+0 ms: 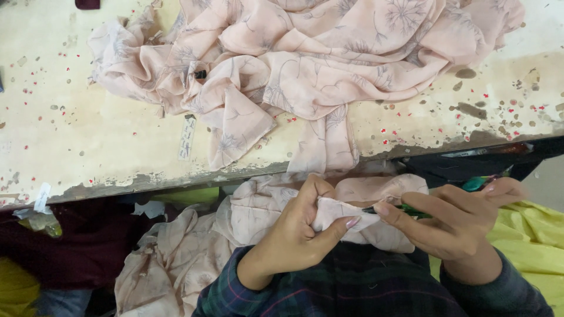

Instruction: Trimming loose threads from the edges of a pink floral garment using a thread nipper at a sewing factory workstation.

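My left hand (302, 232) pinches a fold of pale pink printed fabric (376, 196) that lies in my lap below the table edge. My right hand (455, 220) grips a small green-handled cutting tool (414, 210), its dark tip touching the pinched fold right next to my left thumb. The same pink fabric (317, 64) is heaped on the table above and hangs over the front edge down to my lap. More of it drapes to the lower left (170, 258). My plaid sleeves show at the bottom.
The worn cream table (88, 141) is stained and dotted with small red specks. A white paper tag (187, 138) lies near its front edge, another tag (42, 196) at the left edge. Yellow cloth (537, 246) lies at right, dark red cloth (82, 246) at left.
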